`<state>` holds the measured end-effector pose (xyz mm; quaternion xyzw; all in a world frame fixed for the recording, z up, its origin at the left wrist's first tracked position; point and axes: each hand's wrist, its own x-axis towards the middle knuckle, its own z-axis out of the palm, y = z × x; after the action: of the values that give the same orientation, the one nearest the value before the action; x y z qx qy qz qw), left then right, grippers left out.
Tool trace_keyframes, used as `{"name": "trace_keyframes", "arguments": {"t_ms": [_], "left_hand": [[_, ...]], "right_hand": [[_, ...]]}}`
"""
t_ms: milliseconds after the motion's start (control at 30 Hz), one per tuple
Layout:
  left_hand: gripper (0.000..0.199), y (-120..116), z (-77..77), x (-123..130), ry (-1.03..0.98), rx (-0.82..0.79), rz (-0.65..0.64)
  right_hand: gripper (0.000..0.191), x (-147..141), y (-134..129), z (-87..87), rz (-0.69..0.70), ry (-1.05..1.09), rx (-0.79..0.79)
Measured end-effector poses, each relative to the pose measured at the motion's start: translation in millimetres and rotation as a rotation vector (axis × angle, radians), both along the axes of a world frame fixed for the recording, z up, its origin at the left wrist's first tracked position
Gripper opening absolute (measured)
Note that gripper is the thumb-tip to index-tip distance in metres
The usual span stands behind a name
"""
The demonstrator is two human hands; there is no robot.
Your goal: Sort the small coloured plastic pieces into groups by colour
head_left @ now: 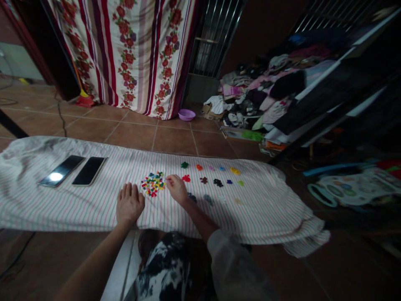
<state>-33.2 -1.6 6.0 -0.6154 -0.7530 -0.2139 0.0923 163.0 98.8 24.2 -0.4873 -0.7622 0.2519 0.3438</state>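
A mixed pile of small colourful pieces lies on the striped cloth. Just left of it my left hand rests flat on the cloth, fingers apart and holding nothing. At the pile's right edge my right hand has its thumb and fingertips pinched together; whatever is between them is too small to name. Farther right sit little single-colour heaps in rows, among them green, red, orange, brown, black and yellow. My right hand and wrist partly cover a dark grey heap.
Two phones lie on the left of the striped cloth. Beyond it are a floral curtain, a purple basin and piled clothes. A patterned plastic item stands at the right.
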Motion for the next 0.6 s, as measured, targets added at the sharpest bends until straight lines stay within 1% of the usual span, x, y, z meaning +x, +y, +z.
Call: {"name": "trace_keyframes", "arguments": {"t_ms": [133, 267, 367, 433, 533, 600], "left_hand": [[0.051, -0.4, -0.2, -0.3, 0.022, -0.015, -0.002], [0.052, 0.3, -0.7, -0.7, 0.045, -0.031, 0.007], [0.053, 0.8, -0.8, -0.9, 0.056, -0.040, 0.015], [0.053, 0.9, -1.1, -1.2, 0.067, -0.044, 0.012], [0.052, 0.9, -2.4, -1.9, 0.097, -0.036, 0.011], [0.052, 1.0, -3.7, -2.2, 0.113, -0.024, 0.014]], "right_hand": [[0.021, 45.2, 18.8, -6.5, -0.167, 0.091, -0.007], [0.020, 96.2, 37.6, -6.8, -0.331, 0.126, -0.021], [0.024, 132.4, 53.2, -4.6, -0.460, 0.086, -0.078], [0.027, 153.3, 64.0, -2.9, -0.528, 0.033, -0.086], [0.030, 177.3, 80.0, -0.1, -0.598, -0.093, -0.054], [0.032, 188.1, 90.0, 1.7, -0.622, -0.169, -0.040]]}}
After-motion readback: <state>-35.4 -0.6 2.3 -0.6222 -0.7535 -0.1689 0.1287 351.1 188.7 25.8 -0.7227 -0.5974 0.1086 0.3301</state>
